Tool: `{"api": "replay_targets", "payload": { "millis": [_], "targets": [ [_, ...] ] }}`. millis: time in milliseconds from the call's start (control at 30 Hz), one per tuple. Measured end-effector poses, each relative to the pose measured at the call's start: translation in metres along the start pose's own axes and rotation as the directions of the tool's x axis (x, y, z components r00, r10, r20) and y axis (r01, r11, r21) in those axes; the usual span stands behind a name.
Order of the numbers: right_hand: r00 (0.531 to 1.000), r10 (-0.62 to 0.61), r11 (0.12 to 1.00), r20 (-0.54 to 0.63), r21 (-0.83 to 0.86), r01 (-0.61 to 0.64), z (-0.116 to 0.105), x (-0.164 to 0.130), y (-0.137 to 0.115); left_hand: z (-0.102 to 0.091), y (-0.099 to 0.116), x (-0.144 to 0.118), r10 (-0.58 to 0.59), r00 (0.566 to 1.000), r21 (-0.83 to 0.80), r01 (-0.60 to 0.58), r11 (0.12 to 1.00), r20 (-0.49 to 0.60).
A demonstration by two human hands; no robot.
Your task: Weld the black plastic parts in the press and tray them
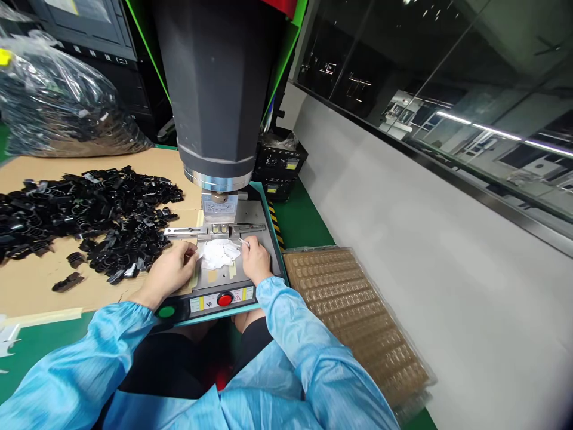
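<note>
My left hand point(175, 270) is at the left edge of the machine's metal base, its thumb and fingers pinched together. Whatever lies between those fingertips is too small to make out. On the base, between my hands, is a loose pile of small white pieces point(219, 253). My right hand point(256, 260) closes round a thin pale stick-like piece point(244, 242), which pokes out towards the pile. Just beyond the pile stands a metal fixture point(220, 229) with slotted bars reaching to both sides, under the machine's dark head point(215, 89).
Many black plastic parts point(120, 209) are heaped on cardboard point(102, 298) at left, below a clear bag of parts point(62, 95). The base's front has a red button point(224, 299) and a green button point(166, 312). Stacked clear trays point(349, 310) lie right, beside a wall point(403, 227).
</note>
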State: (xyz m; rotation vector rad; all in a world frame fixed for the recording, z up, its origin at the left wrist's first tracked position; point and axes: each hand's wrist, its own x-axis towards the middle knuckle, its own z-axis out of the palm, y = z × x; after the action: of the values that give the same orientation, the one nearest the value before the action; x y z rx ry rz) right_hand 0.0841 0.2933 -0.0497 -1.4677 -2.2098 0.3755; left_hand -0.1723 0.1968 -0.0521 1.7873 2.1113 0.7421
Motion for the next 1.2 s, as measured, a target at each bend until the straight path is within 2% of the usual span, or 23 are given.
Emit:
{"api": "replay_targets", "payload": {
  "millis": [100,233,300,433,600,667,833,1000,1100,1200],
  "targets": [
    [0.999,-0.049,0.998,-0.023,0.03,0.05,0.001,0.001,0.001,-0.008,-0.011,0.001,0.13,0.991,0.097,-0.133,0.986,0.038],
    [0.991,-0.112,0.988,-0.07,0.1,0.119,0.004,0.001,0.005,-0.022,-0.021,0.006,0.305,0.949,0.187,-0.315,0.931,0.079],
    [0.987,-0.13,0.982,-0.09,0.125,0.141,0.004,0.0,0.006,-0.029,-0.022,0.007,0.352,0.932,0.196,-0.363,0.911,0.087],
    [0.983,-0.172,0.98,-0.069,0.085,0.178,0.002,0.005,0.001,-0.033,-0.017,0.006,0.429,0.884,0.182,-0.46,0.869,0.186],
    [0.972,-0.23,0.973,-0.049,0.006,0.231,0.008,0.031,-0.017,-0.034,-0.007,0.01,0.513,0.818,0.215,-0.567,0.795,0.26],
    [0.969,-0.245,0.969,-0.042,-0.018,0.244,0.012,0.041,-0.025,-0.038,-0.005,0.014,0.534,0.816,0.223,-0.575,0.787,0.22],
    [0.96,-0.281,0.955,0.007,-0.1,0.281,0.013,0.044,-0.04,-0.04,-0.005,0.027,0.525,0.851,0.246,-0.511,0.824,0.006],
    [0.952,-0.299,0.947,0.07,-0.102,0.305,0.0,0.036,-0.046,-0.017,0.004,0.05,0.488,0.868,0.163,-0.471,0.867,-0.089],
    [0.954,-0.298,0.953,0.027,0.072,0.295,-0.018,0.029,-0.054,0.001,0.013,0.063,0.498,0.858,0.067,-0.493,0.867,-0.125],
    [0.937,-0.31,0.859,-0.161,0.376,0.349,-0.059,-0.013,-0.066,0.012,0.017,0.07,0.507,0.853,0.025,-0.508,0.861,-0.122]
  ]
}}
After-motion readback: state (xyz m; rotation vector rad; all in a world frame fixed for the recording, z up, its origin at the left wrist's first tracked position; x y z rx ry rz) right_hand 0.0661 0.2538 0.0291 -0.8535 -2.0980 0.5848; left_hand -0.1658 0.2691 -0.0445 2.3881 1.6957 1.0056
